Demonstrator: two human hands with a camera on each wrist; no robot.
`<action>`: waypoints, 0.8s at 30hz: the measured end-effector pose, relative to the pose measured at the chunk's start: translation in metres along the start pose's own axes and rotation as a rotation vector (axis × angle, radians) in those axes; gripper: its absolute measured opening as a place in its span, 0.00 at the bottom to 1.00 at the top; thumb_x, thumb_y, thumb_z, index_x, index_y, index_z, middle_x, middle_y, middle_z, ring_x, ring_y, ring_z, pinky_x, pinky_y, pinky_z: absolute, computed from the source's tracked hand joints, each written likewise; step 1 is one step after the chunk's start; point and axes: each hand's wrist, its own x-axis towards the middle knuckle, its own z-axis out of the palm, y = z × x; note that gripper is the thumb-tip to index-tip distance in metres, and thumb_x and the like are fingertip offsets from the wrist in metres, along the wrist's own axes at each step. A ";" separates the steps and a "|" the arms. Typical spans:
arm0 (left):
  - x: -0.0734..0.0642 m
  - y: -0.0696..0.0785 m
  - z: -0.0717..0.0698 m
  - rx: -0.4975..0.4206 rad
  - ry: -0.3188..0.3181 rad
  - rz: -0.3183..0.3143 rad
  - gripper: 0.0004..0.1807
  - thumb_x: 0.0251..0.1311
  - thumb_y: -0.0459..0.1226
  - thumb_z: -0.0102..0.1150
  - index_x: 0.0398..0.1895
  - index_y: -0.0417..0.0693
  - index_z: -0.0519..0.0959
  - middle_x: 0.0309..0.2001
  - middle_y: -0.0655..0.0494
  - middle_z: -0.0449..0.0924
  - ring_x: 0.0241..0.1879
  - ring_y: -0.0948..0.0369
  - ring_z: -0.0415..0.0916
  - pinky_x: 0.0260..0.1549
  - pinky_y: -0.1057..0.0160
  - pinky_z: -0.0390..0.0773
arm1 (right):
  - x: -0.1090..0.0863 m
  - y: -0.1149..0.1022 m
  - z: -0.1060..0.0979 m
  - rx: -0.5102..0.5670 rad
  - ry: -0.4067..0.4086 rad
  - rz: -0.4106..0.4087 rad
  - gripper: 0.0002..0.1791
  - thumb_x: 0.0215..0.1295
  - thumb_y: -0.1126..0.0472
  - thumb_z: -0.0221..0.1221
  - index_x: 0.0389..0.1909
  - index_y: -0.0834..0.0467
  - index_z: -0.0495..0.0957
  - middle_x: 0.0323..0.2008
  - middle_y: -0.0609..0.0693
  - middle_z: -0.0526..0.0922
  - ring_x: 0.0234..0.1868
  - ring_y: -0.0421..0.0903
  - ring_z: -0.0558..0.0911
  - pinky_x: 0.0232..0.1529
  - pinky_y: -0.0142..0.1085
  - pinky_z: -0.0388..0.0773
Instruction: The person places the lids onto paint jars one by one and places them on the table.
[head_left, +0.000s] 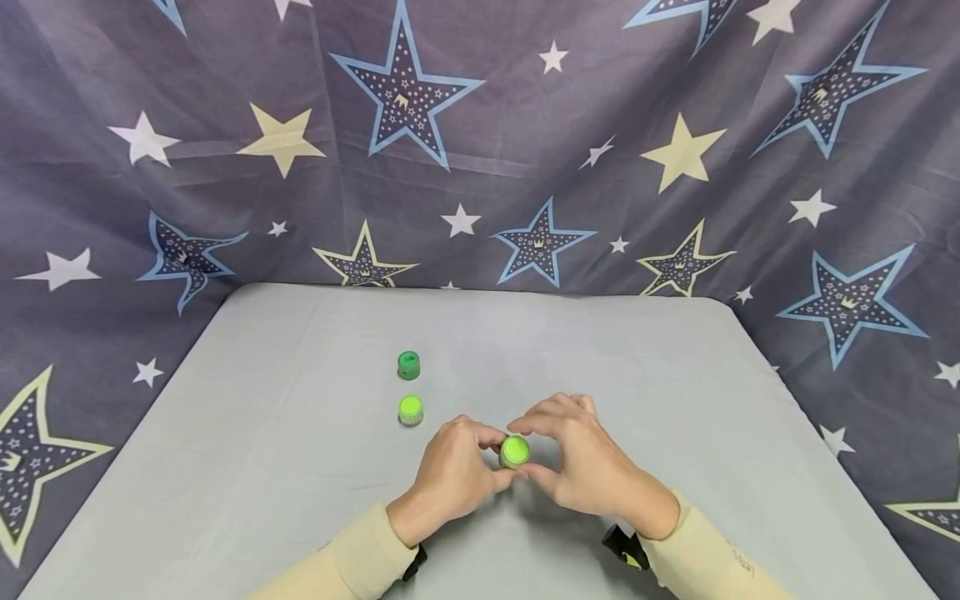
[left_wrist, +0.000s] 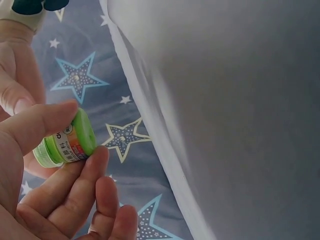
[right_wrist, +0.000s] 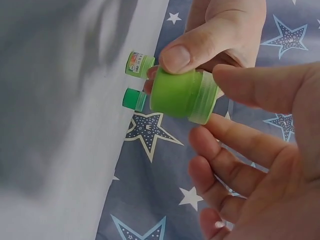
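A small lime-green paint jar is held off the table between both hands. My left hand grips its body between thumb and fingers, and the printed label shows in the left wrist view. At the jar's pale translucent lid, the thumb and index finger of my right hand pinch the rim from opposite sides. The other right fingers are loosely bent below it. Whether the lid has turned cannot be seen.
Farther back and left on the grey-covered table stand a light green paint jar and a darker green jar, both upright. Behind the table hangs a dark cloth printed with stars.
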 end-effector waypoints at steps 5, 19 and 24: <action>0.000 0.000 0.000 0.003 0.004 0.007 0.12 0.44 0.44 0.85 0.33 0.59 0.92 0.32 0.72 0.83 0.38 0.63 0.77 0.37 0.65 0.75 | -0.001 0.001 0.000 0.019 -0.031 0.009 0.24 0.48 0.62 0.79 0.49 0.52 0.87 0.45 0.39 0.85 0.50 0.38 0.77 0.51 0.45 0.59; 0.000 0.001 -0.001 -0.016 0.004 -0.013 0.11 0.45 0.41 0.83 0.33 0.59 0.92 0.32 0.73 0.83 0.39 0.63 0.76 0.37 0.64 0.73 | -0.001 0.001 0.003 0.013 -0.029 0.017 0.20 0.51 0.62 0.78 0.46 0.50 0.87 0.42 0.37 0.84 0.48 0.38 0.77 0.53 0.45 0.60; 0.001 0.001 0.000 -0.027 0.010 -0.016 0.10 0.45 0.41 0.83 0.32 0.61 0.91 0.30 0.74 0.82 0.38 0.63 0.76 0.36 0.64 0.73 | -0.001 0.000 0.005 0.010 -0.001 0.021 0.17 0.51 0.59 0.78 0.43 0.50 0.86 0.38 0.37 0.82 0.44 0.40 0.78 0.52 0.44 0.60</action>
